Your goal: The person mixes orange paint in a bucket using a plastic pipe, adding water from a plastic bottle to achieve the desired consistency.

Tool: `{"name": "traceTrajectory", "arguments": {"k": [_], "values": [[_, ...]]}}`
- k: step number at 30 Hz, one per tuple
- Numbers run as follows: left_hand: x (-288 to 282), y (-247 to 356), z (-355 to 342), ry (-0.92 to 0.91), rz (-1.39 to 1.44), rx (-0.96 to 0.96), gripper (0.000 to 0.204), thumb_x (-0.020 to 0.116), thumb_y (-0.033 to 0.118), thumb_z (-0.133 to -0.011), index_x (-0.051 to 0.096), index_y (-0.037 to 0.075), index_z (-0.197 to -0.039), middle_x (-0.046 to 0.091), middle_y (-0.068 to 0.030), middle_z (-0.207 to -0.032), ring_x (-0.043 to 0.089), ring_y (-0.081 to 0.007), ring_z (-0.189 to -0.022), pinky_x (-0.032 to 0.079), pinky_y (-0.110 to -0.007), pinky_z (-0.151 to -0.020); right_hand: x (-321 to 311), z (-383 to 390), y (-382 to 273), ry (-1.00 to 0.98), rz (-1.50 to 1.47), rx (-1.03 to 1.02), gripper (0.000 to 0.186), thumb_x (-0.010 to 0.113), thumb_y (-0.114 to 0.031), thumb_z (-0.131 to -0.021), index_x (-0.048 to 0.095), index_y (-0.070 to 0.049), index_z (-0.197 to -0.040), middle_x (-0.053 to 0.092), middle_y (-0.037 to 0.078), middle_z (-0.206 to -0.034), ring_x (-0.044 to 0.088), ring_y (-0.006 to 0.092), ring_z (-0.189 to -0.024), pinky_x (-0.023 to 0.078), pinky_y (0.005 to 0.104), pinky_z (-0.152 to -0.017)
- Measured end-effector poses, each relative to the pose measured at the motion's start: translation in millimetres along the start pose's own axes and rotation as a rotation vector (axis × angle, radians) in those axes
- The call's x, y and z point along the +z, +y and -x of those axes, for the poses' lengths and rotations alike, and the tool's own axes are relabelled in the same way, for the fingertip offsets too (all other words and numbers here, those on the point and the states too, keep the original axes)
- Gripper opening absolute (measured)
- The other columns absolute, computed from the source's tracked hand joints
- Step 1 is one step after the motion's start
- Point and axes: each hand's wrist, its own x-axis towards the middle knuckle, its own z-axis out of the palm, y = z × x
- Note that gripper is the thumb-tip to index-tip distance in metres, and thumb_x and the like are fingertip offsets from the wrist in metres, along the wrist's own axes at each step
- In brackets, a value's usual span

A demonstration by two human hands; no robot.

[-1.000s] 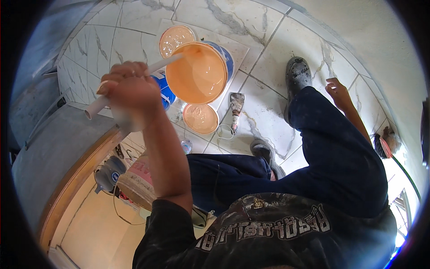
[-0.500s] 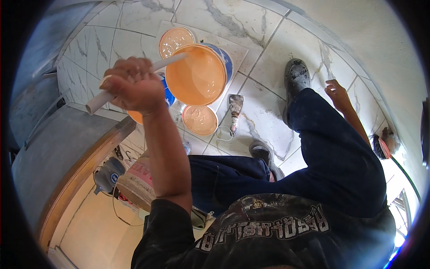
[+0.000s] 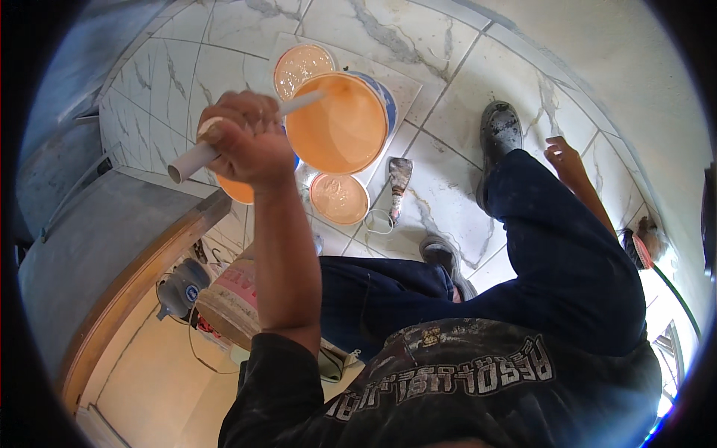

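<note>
My left hand (image 3: 250,142) is closed round a white plastic pipe (image 3: 193,163), which slants up to the right. The pipe's far end reaches over the rim of a large blue bucket (image 3: 389,104) and against its orange-coated inside. Smooth peach-orange paint (image 3: 340,145) lies in the bucket. My right hand (image 3: 565,160) hangs beyond my right knee, fingers loosely bent and apart, holding nothing. Two round paint-smeared lids or tubs (image 3: 305,69) flank the bucket, the nearer one (image 3: 340,198) close to me. Partly hidden below my left wrist is another orange-filled container (image 3: 237,190).
A dirty scraper (image 3: 399,178) lies on the marble-look tiles right of the bucket, beside a thin wire loop. My black shoes (image 3: 502,134) stand further right. A wood-edged ledge (image 3: 149,276) runs along the left, near a stained pinkish container (image 3: 230,299).
My left hand has moved a little to the right with the pipe, closer to the bucket. The whole view has shifted slightly. My right hand stays by the knee.
</note>
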Motion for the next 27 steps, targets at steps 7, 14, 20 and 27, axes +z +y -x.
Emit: {"name": "traceTrajectory", "arguments": {"k": [7,14,20,27], "values": [[-14.5,19.7,46.0,-0.176,0.046,-0.205,0.048,0.049,0.05,-0.098,0.033,0.017,-0.067,0.031,0.0029,-0.06,0.028,-0.0095,-0.05,0.026,-0.026,-0.048,-11.3,3.3,5.7,0.023,0.038,0.005,0.041,0.062,-0.031,-0.091,0.057,-0.006,-0.123,0.068,0.017,-0.105,0.068,0.0285,-0.092,0.053,0.0387,-0.081],[-2.4,-2.5,-5.5,0.03,0.011,-0.05,0.051,0.047,0.057,-0.096,0.031,0.018,-0.068,0.03,0.0029,-0.062,0.028,-0.011,-0.053,0.029,-0.029,-0.051,-0.8,-2.7,-5.1,0.001,0.044,0.048,0.043,0.062,-0.032,-0.09,0.057,-0.004,-0.123,0.068,0.017,-0.105,0.068,0.0286,-0.091,0.053,0.0391,-0.081],[-45.5,14.5,30.2,-0.041,-0.071,-0.177,0.048,0.047,0.052,-0.098,0.031,0.017,-0.069,0.029,0.003,-0.061,0.028,-0.009,-0.051,0.027,-0.026,-0.047,-9.0,2.7,-1.3,-0.011,0.038,0.066,0.042,0.062,-0.032,-0.09,0.057,-0.006,-0.123,0.068,0.017,-0.106,0.068,0.0291,-0.093,0.053,0.0394,-0.082],[0.6,-5.7,10.6,0.034,0.115,-0.011,0.048,0.049,0.051,-0.098,0.031,0.017,-0.069,0.028,0.0028,-0.059,0.027,-0.0077,-0.049,0.026,-0.023,-0.044,-4.8,-3.5,-7.6,-0.017,0.048,0.089,0.041,0.062,-0.031,-0.09,0.058,-0.006,-0.123,0.068,0.018,-0.107,0.068,0.0288,-0.093,0.053,0.0394,-0.082]]}}
